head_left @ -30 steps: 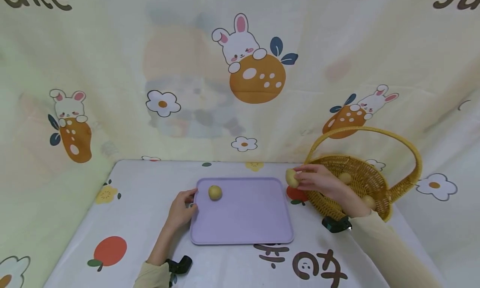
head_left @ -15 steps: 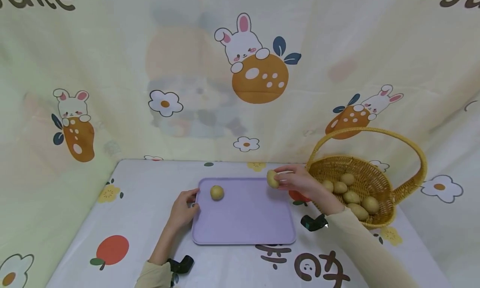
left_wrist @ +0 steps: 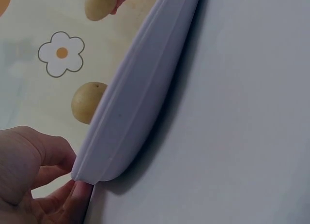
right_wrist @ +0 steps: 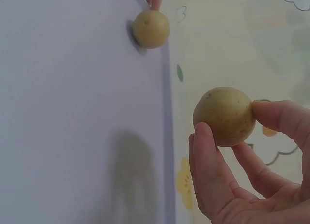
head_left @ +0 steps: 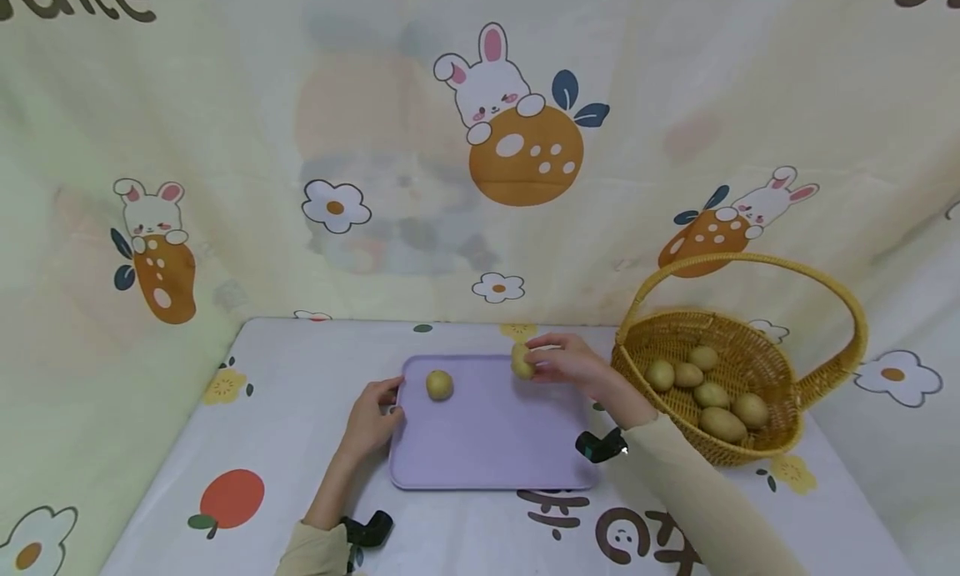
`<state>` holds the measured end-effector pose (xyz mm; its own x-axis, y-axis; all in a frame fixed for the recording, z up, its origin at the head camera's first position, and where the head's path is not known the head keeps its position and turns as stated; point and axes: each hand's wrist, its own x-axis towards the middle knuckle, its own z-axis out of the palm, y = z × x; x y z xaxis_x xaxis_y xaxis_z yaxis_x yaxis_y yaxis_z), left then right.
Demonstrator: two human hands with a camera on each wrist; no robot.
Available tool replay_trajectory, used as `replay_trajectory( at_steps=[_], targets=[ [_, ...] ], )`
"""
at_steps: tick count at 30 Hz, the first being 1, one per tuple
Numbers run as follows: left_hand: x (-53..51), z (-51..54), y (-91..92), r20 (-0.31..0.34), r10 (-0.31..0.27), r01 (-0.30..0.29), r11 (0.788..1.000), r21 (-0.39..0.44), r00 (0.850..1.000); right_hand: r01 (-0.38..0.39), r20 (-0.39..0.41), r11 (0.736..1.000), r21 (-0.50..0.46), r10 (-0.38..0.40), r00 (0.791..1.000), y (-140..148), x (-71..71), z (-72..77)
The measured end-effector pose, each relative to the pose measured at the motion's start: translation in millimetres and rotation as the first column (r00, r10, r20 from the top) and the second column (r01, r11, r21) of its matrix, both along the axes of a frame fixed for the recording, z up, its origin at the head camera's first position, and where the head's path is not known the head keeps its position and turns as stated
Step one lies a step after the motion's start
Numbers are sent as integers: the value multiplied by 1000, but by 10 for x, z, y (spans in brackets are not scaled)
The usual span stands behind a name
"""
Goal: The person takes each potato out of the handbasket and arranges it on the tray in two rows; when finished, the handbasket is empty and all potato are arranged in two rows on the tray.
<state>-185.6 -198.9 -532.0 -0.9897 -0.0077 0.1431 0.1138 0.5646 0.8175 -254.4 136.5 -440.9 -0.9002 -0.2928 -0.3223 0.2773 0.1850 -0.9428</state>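
Note:
In the head view my right hand (head_left: 573,363) pinches a potato (head_left: 521,362) above the far right part of the lilac tray (head_left: 487,484). The right wrist view shows thumb and fingertips (right_wrist: 206,137) on opposite sides of this round, pale potato (right_wrist: 225,115). Another potato (head_left: 439,385) lies on the tray near its far left corner. At the tray's left edge, my left hand (head_left: 371,418) holds the rim between thumb and fingers. From the left wrist view, the tray (left_wrist: 140,93) appears edge-on, with the hand (left_wrist: 38,171) at its end.
A wicker basket (head_left: 783,368) with a tall handle stands right of the tray, with several potatoes (head_left: 722,424) inside. A printed cloth covers the table (head_left: 300,376). Behind it hangs a patterned curtain (head_left: 405,293).
My right hand has carried its potato left, away from the basket and over the tray. The basket's potatoes have come into fuller view. My left hand stays at the tray edge.

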Motion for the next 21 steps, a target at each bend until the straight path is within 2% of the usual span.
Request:
replay_trajectory(
  at_steps=[6, 13, 21],
  targets=[
    [-9, 2, 1, -16, 3, -3, 1000, 1, 1000, 7, 12, 1000, -22, -6, 1000, -136, -48, -112],
    [-7, -7, 4, -39, -2, 1, 1000, -7, 999, 13, 37, 999, -49, -11, 999, -349, -12, -175],
    [-13, -14, -5, -47, -2, 2, 1000, -8, 999, -1, 37, 1000, -4, 2, 999, -587, -4, -286]
  ],
)
